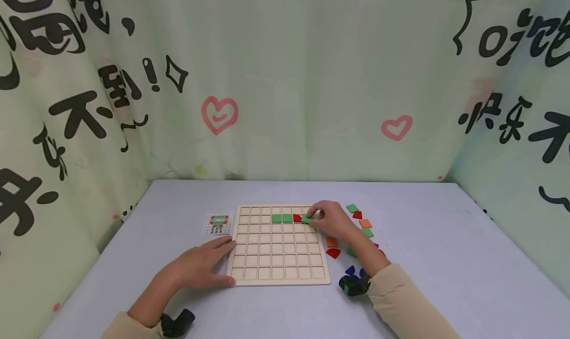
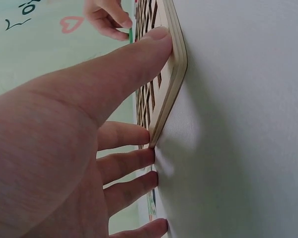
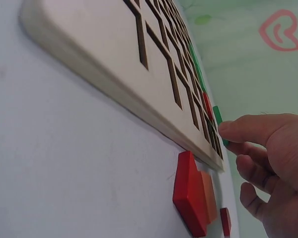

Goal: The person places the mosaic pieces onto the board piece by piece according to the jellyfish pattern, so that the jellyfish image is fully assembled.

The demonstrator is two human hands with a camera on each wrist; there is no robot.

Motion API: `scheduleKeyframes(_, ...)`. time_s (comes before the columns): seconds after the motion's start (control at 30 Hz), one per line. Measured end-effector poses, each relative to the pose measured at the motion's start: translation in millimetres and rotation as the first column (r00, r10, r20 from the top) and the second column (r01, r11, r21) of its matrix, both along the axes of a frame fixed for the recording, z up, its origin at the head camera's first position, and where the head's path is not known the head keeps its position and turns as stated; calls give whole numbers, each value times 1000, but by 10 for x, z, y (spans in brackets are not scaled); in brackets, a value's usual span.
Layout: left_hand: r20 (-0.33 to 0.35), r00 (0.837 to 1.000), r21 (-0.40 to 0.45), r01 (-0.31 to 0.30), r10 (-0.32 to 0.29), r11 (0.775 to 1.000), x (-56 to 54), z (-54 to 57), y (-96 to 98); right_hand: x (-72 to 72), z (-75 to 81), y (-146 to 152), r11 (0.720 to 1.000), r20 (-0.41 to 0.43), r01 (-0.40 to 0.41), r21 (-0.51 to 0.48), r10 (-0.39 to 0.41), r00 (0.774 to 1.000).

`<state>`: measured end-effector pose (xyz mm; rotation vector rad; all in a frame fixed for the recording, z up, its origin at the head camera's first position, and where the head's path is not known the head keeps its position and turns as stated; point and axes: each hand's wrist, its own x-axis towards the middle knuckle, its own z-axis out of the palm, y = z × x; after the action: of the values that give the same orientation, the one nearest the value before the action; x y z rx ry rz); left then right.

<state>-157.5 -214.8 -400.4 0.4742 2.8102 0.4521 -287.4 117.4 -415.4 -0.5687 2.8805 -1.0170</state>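
Head view: I note right hand [image 1: 331, 218] pinching green tile [image 1: 305, 219], left hand [image 1: 202, 265] spread against board [image 1: 285, 282]; tilted release could dislodge red tile [image 1: 297, 218] just left of the pinch.

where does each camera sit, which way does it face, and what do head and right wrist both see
Head: worn on the head, facing forward and down at the board, table and curtain; left hand, right hand and sleeves show.
Left wrist: on that wrist, facing the board's edge; the left hand looms large, the right hand beyond.
Right wrist: on that wrist, facing along the board's edge; only the right hand shows.
Head and right wrist share: board, right hand, its pinched green piece.
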Motion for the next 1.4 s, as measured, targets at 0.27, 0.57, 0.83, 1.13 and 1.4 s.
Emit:
scheduleKeyframes(0.27, -10, 1000, 8, 5, -5, 1000, 2, -8, -1, -5, 1, -83, 1000, 3, 1, 6, -1, 1000)
scheduleKeyframes(0.57, -10, 1000, 12, 6, -6, 1000, 10, 5, 1, -15, -25, -144, 998, -18, -46, -38, 45, 999)
scheduleKeyframes(0.83, -13, 1000, 4, 6, -6, 1000, 4, 7, 0, -32, -66, -241, 997, -32, -45, -60, 43, 999)
scheduleKeyframes(1.13, -20, 1000, 4, 5, -5, 1000, 8, 9, -7, -48, -40, -358, 994, -41, -73, -82, 70, 997)
scheduleKeyframes(1.4, -10, 1000, 3, 4, -4, 1000, 2, -13, -19, -39, -59, -466, 991, -33, -86, -104, 83, 996)
